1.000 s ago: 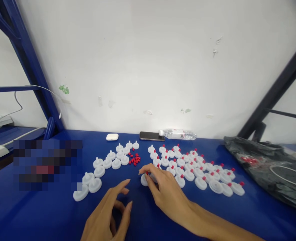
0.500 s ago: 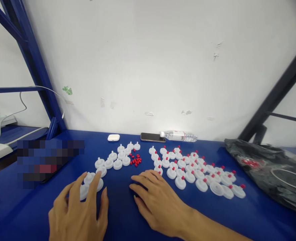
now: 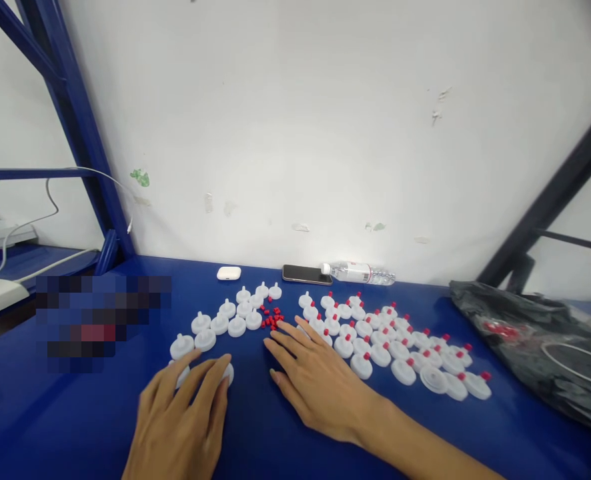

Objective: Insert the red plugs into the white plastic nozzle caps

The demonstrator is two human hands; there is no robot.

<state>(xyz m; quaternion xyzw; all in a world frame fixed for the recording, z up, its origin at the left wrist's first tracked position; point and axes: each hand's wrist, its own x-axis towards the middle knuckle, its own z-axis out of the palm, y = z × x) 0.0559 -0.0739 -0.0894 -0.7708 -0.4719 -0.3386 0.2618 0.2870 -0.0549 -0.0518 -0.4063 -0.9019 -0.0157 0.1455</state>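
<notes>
My left hand [image 3: 185, 407] is at the lower left, its fingers bent around a white round nozzle cap [image 3: 229, 375], which is partly hidden by the fingertips. Another white cap [image 3: 181, 347] lies just beyond that hand, one of several with bare spouts in a slanting row. My right hand [image 3: 320, 380] is palm down with its fingers extended and apart. Its fingertips are close to a small pile of red tips [image 3: 271, 319]; whether they touch any I cannot tell. Right of it, many white caps with red tips [image 3: 361, 365] lie grouped, and the hand hides some of them.
Along the wall lie a white earbud case [image 3: 229, 273], a dark phone [image 3: 303, 274] and a clear water bottle [image 3: 358, 273] on its side. A black plastic bag [image 3: 540, 360] covers the right side of the blue table [image 3: 255, 433]. Blue frame posts rise at the left.
My left hand has moved right, and a white cap has shifted right with it. My right hand has moved slightly forward, its fingertips closer to the red tips.
</notes>
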